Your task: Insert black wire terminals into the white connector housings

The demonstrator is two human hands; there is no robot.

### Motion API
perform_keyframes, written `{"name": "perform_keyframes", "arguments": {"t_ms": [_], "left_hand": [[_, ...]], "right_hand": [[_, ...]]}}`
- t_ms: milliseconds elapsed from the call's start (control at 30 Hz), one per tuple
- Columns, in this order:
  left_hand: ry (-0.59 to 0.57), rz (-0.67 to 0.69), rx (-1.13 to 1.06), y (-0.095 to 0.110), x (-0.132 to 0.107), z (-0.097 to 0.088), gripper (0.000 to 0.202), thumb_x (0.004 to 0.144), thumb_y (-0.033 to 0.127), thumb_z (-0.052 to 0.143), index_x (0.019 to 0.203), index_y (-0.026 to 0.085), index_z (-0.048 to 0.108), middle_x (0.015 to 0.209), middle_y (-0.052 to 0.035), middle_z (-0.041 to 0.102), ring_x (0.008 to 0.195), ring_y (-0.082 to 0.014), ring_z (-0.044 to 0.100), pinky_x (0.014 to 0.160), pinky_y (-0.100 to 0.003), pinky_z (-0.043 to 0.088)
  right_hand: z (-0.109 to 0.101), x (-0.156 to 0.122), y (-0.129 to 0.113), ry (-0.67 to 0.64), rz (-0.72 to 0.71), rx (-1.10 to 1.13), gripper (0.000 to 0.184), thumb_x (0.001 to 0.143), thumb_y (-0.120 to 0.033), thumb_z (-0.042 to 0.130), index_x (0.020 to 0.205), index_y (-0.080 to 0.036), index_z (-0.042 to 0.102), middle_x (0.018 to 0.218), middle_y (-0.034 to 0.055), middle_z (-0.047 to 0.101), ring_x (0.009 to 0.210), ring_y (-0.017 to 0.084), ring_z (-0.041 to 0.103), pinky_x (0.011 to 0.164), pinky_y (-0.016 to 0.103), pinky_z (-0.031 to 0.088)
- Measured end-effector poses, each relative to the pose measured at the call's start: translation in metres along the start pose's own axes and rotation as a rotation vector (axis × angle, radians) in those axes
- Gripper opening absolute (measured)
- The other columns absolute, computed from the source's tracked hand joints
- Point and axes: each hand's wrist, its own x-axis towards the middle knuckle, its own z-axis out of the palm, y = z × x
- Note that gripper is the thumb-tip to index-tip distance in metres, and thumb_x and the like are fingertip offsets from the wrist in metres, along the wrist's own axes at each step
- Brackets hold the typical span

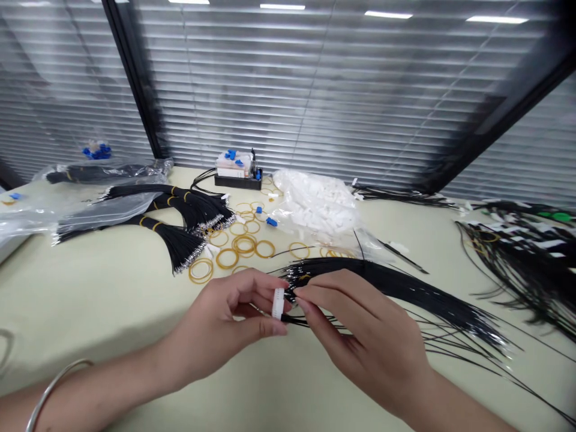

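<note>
Between the thumb and fingers of my left hand [234,327] is a small white plastic connector [278,303]. Several thin black wires run from its lower end to the right, passing under my right hand [366,336]. My right thumb and forefinger are pinched on the end of a black wire [290,294], close against the connector's right side. Whether the wire's tip is inside the connector cannot be made out. Just behind my hands lies a long bundle of black wires [405,285] with bare metal ends.
Yellow rubber bands [244,243] are scattered beyond my hands. Tied black wire bundles [180,237] lie left. A clear bag of white connectors [317,204], a black tray [237,182] and a thin black tool [402,257] lie farther back. Tangled wires [531,258] cover the right side.
</note>
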Motion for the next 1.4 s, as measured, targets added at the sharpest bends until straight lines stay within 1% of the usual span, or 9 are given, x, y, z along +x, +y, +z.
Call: {"name": "perform_keyframes", "arguments": {"t_ms": [233, 433, 600, 833, 1167, 1400], "left_hand": [[0.005, 0.034, -0.013, 0.001, 0.000, 0.002, 0.028, 0.071, 0.012, 0.069, 0.097, 0.017, 0.061, 0.084, 0.0010, 0.067, 0.075, -0.0090, 0.063, 0.071, -0.020, 0.051], [0.007, 0.098, 0.016, 0.001, -0.002, 0.003, 0.028, 0.071, 0.011, 0.069, 0.097, 0.018, 0.061, 0.084, 0.0009, 0.069, 0.075, -0.0090, 0.064, 0.069, -0.018, 0.052], [0.009, 0.125, 0.031, 0.003, -0.005, 0.003, 0.028, 0.071, 0.010, 0.069, 0.097, 0.018, 0.061, 0.085, 0.0010, 0.069, 0.075, -0.0083, 0.064, 0.069, -0.017, 0.052], [0.015, 0.121, 0.056, 0.006, -0.003, 0.001, 0.028, 0.072, 0.011, 0.069, 0.098, 0.017, 0.061, 0.084, 0.0005, 0.070, 0.075, -0.0085, 0.064, 0.069, -0.017, 0.052], [0.017, 0.126, 0.115, 0.005, -0.003, 0.002, 0.028, 0.072, 0.012, 0.069, 0.098, 0.017, 0.062, 0.083, 0.0002, 0.069, 0.074, -0.0090, 0.063, 0.068, -0.018, 0.052], [0.003, 0.134, 0.153, 0.004, -0.004, 0.002, 0.027, 0.073, 0.014, 0.069, 0.099, 0.017, 0.063, 0.085, -0.0007, 0.070, 0.074, -0.0096, 0.063, 0.069, -0.018, 0.052]], "right_hand": [[-0.002, 0.003, -0.005, 0.027, 0.005, -0.012, 0.011, 0.083, -0.010, 0.052, 0.089, -0.017, 0.058, 0.083, 0.0009, 0.058, 0.076, 0.006, 0.053, 0.066, 0.018, 0.044], [-0.006, 0.004, -0.009, 0.037, -0.008, -0.023, 0.010, 0.083, -0.009, 0.053, 0.088, -0.016, 0.058, 0.081, 0.0008, 0.058, 0.074, 0.006, 0.052, 0.067, 0.017, 0.044], [-0.009, 0.005, -0.013, 0.070, -0.008, -0.017, 0.011, 0.081, -0.007, 0.054, 0.087, -0.016, 0.058, 0.079, 0.0010, 0.059, 0.072, 0.006, 0.052, 0.065, 0.018, 0.043], [-0.009, 0.007, -0.013, 0.067, 0.030, 0.002, 0.010, 0.081, -0.008, 0.054, 0.085, -0.016, 0.057, 0.078, 0.0014, 0.058, 0.072, 0.007, 0.054, 0.065, 0.018, 0.044], [-0.010, 0.008, -0.012, 0.019, 0.055, 0.054, 0.010, 0.081, -0.008, 0.053, 0.084, -0.016, 0.058, 0.079, -0.0001, 0.057, 0.075, 0.004, 0.053, 0.066, 0.013, 0.043], [-0.011, 0.008, -0.013, 0.022, 0.060, 0.063, 0.010, 0.082, -0.009, 0.052, 0.083, -0.018, 0.058, 0.077, 0.0001, 0.057, 0.072, 0.005, 0.053, 0.063, 0.016, 0.044]]}}
